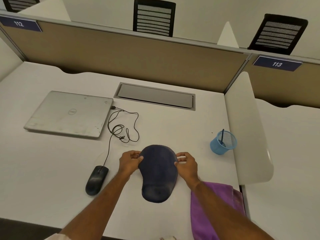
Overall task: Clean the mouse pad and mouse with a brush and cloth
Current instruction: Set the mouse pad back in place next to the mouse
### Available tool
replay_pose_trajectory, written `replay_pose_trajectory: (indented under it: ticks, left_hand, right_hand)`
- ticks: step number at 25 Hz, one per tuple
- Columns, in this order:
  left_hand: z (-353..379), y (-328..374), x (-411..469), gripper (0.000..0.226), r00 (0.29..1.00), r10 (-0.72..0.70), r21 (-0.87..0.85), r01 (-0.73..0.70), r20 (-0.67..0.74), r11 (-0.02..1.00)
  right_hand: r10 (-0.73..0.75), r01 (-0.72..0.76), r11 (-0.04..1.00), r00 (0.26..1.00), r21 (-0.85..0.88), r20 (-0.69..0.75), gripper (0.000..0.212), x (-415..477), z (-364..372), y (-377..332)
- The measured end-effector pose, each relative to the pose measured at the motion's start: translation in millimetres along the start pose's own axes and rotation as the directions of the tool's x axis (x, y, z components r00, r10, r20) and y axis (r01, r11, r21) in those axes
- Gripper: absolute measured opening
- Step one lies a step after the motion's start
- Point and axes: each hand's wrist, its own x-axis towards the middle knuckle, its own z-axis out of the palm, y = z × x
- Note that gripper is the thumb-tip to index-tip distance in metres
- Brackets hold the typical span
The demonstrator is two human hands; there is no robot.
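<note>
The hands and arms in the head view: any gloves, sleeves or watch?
The left hand and right hand are bare: no gloves, rings or watch show. The forearms are uncovered; a pale sleeve edge shows by the left arm at the frame's bottom.

Closed silver laptop (69, 113) lies beside a grey cable hatch (155, 97)

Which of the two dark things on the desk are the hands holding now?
The mouse pad: the left hand and the right hand pinch its side edges. The mouse lies untouched to its left.
</note>
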Motion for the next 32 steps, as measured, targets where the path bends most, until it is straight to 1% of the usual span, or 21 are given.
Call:
replay_pose_trajectory:
  ticks: [5,9,12,16,20,24,26,28,30,32]
  left_hand:
    - [8.9,33.3,30.8,0.023,0.995,0.092,0.025,-0.091,-0.032,0.996]
    - [19.8,58.1,60.2,0.025,0.984,0.172,0.105,-0.167,-0.037,0.980]
    - [26.2,70.1,80.4,0.028,0.982,0.182,0.171,-0.172,-0.046,0.970]
    - [32.3,73.9,100.6,0.037,0.984,0.175,0.239,-0.164,-0.029,0.957]
    - [33.4,66.5,102.7,0.041,0.979,0.201,0.311,-0.186,-0.018,0.932]
    - [27.6,59.6,89.2,0.042,0.961,0.275,0.414,-0.265,0.037,0.871]
    - [20.0,53.0,73.4,0.040,0.939,0.341,0.422,-0.331,0.054,0.844]
    - [6.8,37.4,51.7,0.039,0.914,0.404,0.405,-0.383,0.036,0.830]
    - [-14.8,16.2,26.6,0.037,0.890,0.455,0.341,-0.419,-0.031,0.842]
    - [-44.1,-7.9,1.7,0.034,0.863,0.488,0.281,-0.440,-0.133,0.853]
  right_hand:
    - [-0.040,0.041,0.999,0.998,0.011,-0.056,0.029,38.2,-7.5,-29.6]
    - [-0.051,0.050,0.999,0.995,-0.013,-0.080,0.031,67.2,-10.3,-45.6]
    - [-0.055,0.052,0.998,0.995,-0.039,-0.089,0.031,85.0,-9.0,-53.3]
    - [-0.049,0.039,0.992,0.995,-0.119,-0.086,0.034,100.7,-6.2,-55.5]
    - [-0.036,0.011,0.965,0.995,-0.262,-0.092,0.036,104.9,-3.9,-49.1]
    - [-0.045,0.017,0.949,0.996,-0.315,-0.082,0.039,102.8,-4.1,-41.0]
    - [-0.063,0.033,0.948,0.995,-0.317,-0.084,0.040,97.1,-3.6,-36.3]
    - [-0.094,0.062,0.948,0.992,-0.313,-0.088,0.039,87.0,-1.0,-29.8]
    - [-0.139,0.103,0.948,0.985,-0.301,-0.101,0.036,71.5,2.9,-23.1]
    - [-0.209,0.168,0.942,0.971,-0.290,-0.118,0.033,52.7,7.9,-17.3]
